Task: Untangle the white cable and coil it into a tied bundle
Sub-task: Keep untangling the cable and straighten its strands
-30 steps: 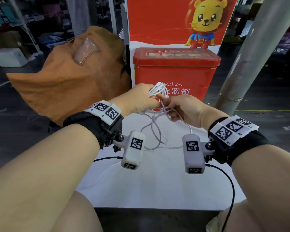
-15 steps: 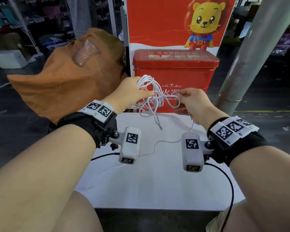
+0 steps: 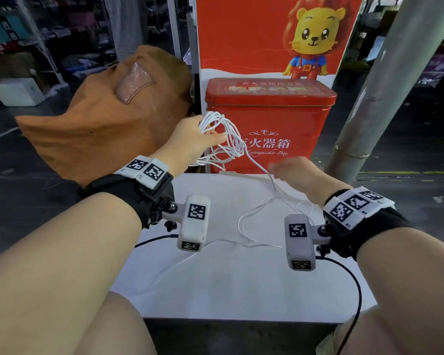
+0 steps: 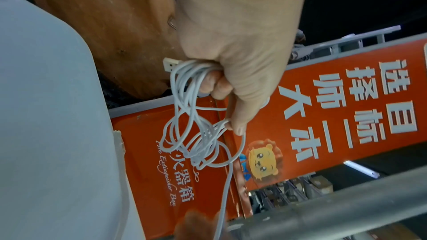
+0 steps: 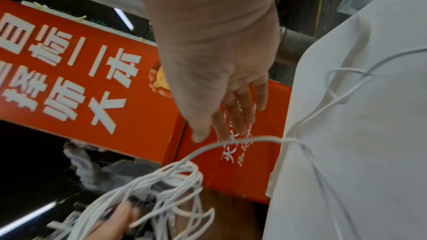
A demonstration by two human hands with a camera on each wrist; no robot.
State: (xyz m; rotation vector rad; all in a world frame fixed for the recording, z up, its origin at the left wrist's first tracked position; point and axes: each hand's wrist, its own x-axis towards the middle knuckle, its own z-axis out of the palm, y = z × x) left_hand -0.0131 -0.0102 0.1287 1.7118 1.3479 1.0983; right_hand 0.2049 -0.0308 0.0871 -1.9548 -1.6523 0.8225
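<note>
The white cable (image 3: 226,139) hangs as a bunch of tangled loops from my left hand (image 3: 192,139), raised in front of the red box. In the left wrist view the fingers (image 4: 215,83) curl round the gathered loops (image 4: 196,134), with a white plug (image 4: 169,64) sticking out beside them. One strand (image 3: 264,172) runs down onto the white table (image 3: 241,290) and lies there in loose curves (image 3: 251,219). My right hand (image 3: 292,170) is blurred and lower, at the table's back edge. Its fingers (image 5: 238,112) are straight and hold nothing; the strand (image 5: 242,140) passes just beyond them.
A red extinguisher box (image 3: 269,119) stands right behind the table, with a red lion poster (image 3: 310,39) above it. A brown leather bag (image 3: 95,124) bulks at the left. A grey slanted pole (image 3: 385,85) rises at the right. Black camera wires (image 3: 354,278) trail over the table.
The hands pulled apart from the tangle. My right hand has let go of the strand it pinched and dropped toward the table; the left keeps holding the loops up.
</note>
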